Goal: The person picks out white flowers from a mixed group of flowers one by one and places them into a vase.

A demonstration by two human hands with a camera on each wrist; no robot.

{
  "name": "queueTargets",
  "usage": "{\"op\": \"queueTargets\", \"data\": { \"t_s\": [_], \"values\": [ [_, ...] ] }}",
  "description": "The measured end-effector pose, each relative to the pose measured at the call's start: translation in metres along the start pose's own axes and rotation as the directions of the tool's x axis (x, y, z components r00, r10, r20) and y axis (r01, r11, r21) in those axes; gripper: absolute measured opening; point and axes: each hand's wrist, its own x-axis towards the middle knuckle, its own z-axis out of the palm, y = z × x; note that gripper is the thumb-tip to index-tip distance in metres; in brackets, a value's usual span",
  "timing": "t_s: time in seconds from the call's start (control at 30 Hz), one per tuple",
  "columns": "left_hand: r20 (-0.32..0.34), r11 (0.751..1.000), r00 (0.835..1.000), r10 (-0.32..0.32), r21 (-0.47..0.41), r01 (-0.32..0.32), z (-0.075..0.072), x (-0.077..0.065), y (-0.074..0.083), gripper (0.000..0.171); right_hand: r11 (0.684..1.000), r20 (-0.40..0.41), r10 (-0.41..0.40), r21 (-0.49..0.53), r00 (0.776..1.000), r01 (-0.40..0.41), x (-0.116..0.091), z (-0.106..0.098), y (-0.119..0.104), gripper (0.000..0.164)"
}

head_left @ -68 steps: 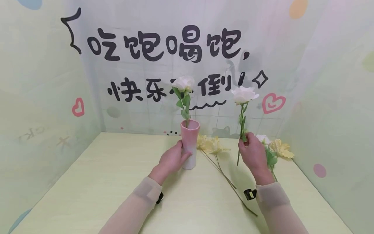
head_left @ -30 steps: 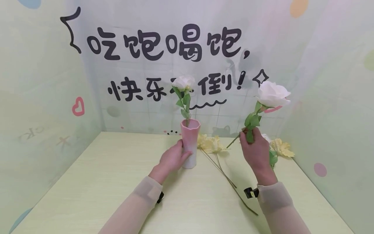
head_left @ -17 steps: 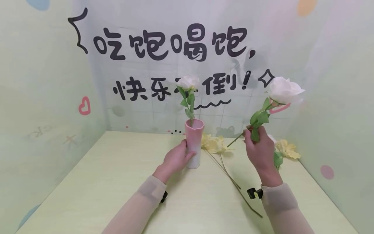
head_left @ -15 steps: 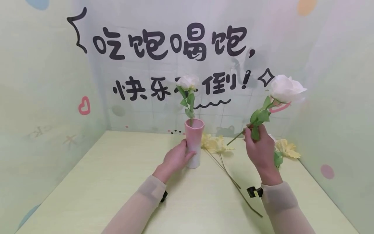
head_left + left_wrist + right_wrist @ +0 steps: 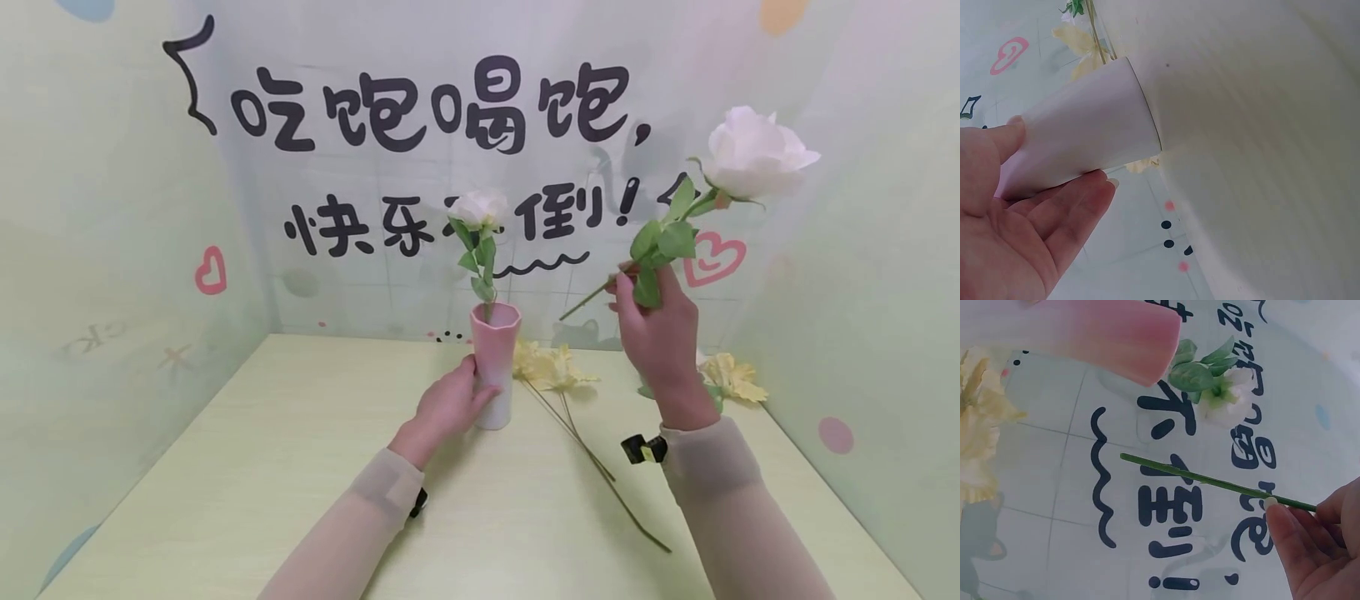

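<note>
A pink-and-white vase [image 5: 495, 358] stands upright on the table with one white rose [image 5: 477, 210] in it. My left hand [image 5: 447, 403] grips the vase's side; in the left wrist view its thumb and fingers lie around the white lower part of the vase [image 5: 1085, 125]. Raised at the right, my right hand [image 5: 663, 333] pinches the stem of a second white rose [image 5: 757, 154]. That rose leans to the upper right, its bare stem end [image 5: 1166, 467] pointing left toward the vase, apart from it.
Yellow flowers [image 5: 551, 367] with long thin stems lie on the table [image 5: 300, 467] right of the vase. Another yellow flower [image 5: 727, 377] lies farther right, near the right wall, with leaves and a bit of white beside it. A printed cloth [image 5: 337, 283] hangs behind.
My right hand has lifted the white rose higher and tilted it from near upright, its stem end now pointing left toward the vase. My left hand keeps its grip on the vase.
</note>
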Motion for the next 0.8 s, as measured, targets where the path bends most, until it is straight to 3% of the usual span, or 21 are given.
{"op": "queueTargets", "data": {
  "t_s": [0.2, 0.5, 0.8],
  "values": [
    [-0.003, 1.0, 1.0, 0.001, 0.003, -0.001, -0.001, 0.0, 0.0, 0.065, 0.995, -0.005, -0.059, 0.085, 0.998, 0.059, 0.006, 0.014, -0.019, 0.021],
    [0.003, 1.0, 1.0, -0.004, 0.012, 0.004, -0.001, 0.0, 0.001, 0.066, 0.987, 0.047, -0.134, 0.092, 0.99, 0.129, 0.003, 0.034, -0.033, 0.021],
    [0.002, 1.0, 1.0, 0.0, 0.012, 0.0, -0.001, -0.001, 0.001, 0.066, 0.998, 0.169, -0.023, 0.058, 0.985, 0.014, -0.004, 0.053, -0.031, 0.02]
  ]
}}
